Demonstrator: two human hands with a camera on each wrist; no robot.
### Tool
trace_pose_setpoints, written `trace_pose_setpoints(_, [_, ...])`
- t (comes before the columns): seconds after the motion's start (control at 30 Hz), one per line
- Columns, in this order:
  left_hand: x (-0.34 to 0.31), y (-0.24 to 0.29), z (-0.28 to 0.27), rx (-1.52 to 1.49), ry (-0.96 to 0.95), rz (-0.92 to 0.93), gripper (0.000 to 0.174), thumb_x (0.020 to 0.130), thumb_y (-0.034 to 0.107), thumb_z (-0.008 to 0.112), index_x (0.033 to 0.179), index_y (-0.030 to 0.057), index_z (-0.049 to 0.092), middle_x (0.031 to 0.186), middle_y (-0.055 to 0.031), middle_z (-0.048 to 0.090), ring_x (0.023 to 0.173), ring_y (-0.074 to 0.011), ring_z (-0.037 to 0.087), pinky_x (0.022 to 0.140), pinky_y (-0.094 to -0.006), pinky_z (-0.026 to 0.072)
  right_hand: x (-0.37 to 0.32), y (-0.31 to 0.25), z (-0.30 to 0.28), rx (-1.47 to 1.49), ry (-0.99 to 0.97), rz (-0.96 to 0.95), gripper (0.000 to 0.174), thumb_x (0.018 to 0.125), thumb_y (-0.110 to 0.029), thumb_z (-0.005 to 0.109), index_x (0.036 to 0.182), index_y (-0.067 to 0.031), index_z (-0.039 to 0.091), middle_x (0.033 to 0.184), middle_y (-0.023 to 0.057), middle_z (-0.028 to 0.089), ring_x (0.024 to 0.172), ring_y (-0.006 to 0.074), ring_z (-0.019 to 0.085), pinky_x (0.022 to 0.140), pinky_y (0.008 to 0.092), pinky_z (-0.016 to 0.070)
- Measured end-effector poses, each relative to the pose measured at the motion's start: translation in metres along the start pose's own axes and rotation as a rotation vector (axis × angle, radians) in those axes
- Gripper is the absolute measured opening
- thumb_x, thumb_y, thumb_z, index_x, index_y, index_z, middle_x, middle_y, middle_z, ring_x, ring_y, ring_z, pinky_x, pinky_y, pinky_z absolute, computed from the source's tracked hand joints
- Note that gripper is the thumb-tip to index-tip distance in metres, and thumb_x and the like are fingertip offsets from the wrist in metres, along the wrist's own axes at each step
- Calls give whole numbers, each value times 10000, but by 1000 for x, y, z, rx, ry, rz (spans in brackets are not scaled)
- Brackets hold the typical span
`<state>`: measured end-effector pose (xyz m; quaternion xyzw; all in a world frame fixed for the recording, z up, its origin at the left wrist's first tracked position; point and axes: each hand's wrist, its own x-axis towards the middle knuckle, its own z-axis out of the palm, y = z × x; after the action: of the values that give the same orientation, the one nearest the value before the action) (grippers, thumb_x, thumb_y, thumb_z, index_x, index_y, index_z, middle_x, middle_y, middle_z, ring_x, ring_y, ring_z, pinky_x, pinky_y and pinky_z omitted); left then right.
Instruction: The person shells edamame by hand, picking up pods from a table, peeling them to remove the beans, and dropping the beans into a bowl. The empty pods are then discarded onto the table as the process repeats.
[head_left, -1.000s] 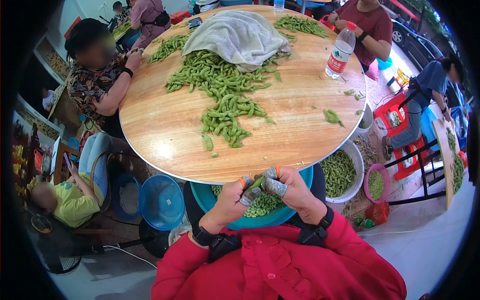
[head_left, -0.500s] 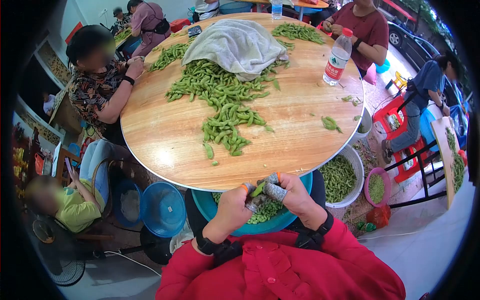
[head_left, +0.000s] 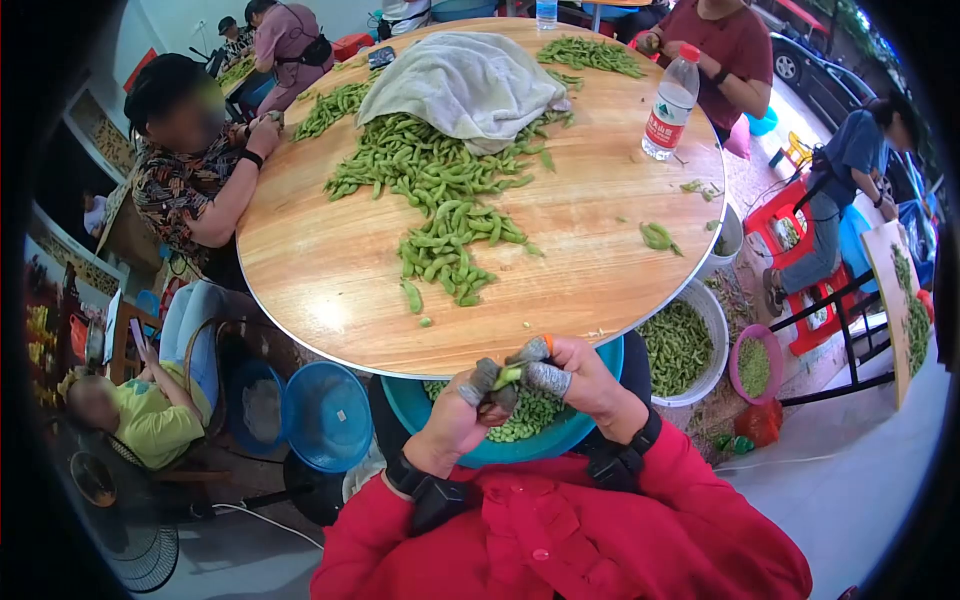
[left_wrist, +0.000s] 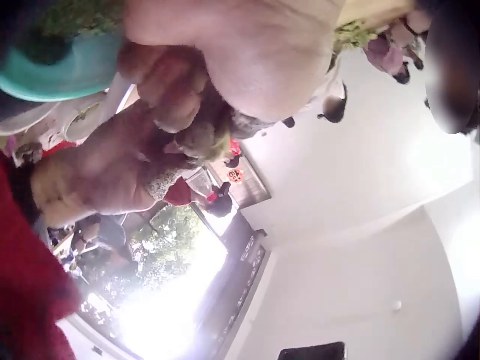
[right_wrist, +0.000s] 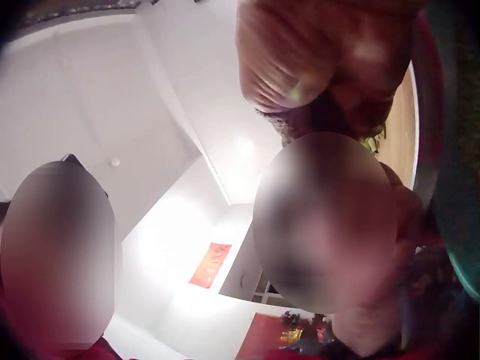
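Observation:
A green pod is held between the two hands in the head view, just off the table's front edge. My left hand pinches its left end with grey-wrapped fingertips. On the other side my right hand, also with grey finger covers, pinches the pod. Below them a teal basin holds shelled green beans. In the left wrist view my left hand is close and the pod is blurred; in the right wrist view my right hand hides most of the work.
On the round table lie a heap of pods, a grey towel and a water bottle. A white basket of pods and a pink basin stand right, blue basins left. Other people sit around.
The fingers have shifted on the pod, which sits at a different angle with a pale part showing. The view has moved slightly; the hands stay over the basin.

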<state>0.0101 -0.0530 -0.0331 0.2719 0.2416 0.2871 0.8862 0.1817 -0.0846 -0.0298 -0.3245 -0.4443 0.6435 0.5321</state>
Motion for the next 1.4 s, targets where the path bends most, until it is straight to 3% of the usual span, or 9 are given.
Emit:
trace_pose_setpoints(0.17, [-7,6,6,1081,103,456,157,805,106,571,903,-4,516,652,-30,534,548,-85,479,520,-208,391,-5,-14,-2,-115,117,74,146,822,-126,571,915,-14,564,820,-13,575,745,56,505,682,215,414])
trace_pose_setpoints(0.47, [-13,20,21,1345,116,482,190,774,65,592,927,-9,506,719,-95,597,650,-131,590,574,-246,450,-9,-23,5,-205,128,63,132,817,-101,562,910,-8,559,821,-11,572,749,55,500,678,208,411])
trace_pose_setpoints(0.57, [-7,15,14,1384,154,561,205,765,88,585,941,6,520,723,-160,594,643,-280,603,546,-340,450,-7,-25,14,-150,122,98,127,815,-92,559,908,-6,557,820,-11,570,744,54,495,669,206,409])
trace_pose_setpoints(0.67, [-4,10,14,1520,169,591,192,771,59,562,946,-4,515,707,-184,574,644,-299,593,553,-338,445,-7,-20,11,-141,140,153,127,815,-91,560,908,-4,556,810,-13,566,745,53,487,670,203,404])
trace_pose_setpoints(0.77, [2,-3,12,1279,193,716,168,798,83,550,940,0,515,675,-130,571,592,-234,577,523,-309,426,-5,-13,9,-115,166,155,123,810,-85,567,904,-7,558,792,-16,558,725,54,477,647,210,404])
trace_pose_setpoints(0.87, [6,-14,10,896,255,526,86,861,88,462,918,38,501,617,-20,509,516,-97,452,484,-210,363,-1,-3,9,-221,163,34,105,808,-67,567,889,-1,556,776,-15,548,705,51,457,619,221,404])
trace_pose_setpoints(1.07, [8,-12,9,174,320,162,114,899,142,404,948,88,492,699,-7,509,545,-76,472,475,-181,359,-1,-7,14,-786,169,-316,180,682,22,599,854,8,550,734,109,558,661,241,544,598,305,422])
trace_pose_setpoints(1.17, [6,-1,18,245,355,58,112,893,137,414,956,95,497,736,-16,518,551,-97,495,479,-185,389,0,-11,11,-916,87,-401,236,616,31,597,846,-1,556,726,156,530,696,349,513,600,368,419])
trace_pose_setpoints(1.4, [6,-10,-8,225,243,-16,155,816,45,427,952,74,496,779,-33,551,586,-111,525,481,-194,407,-5,-3,11,-929,71,-318,203,634,16,584,835,-3,562,719,155,527,713,349,508,614,392,416])
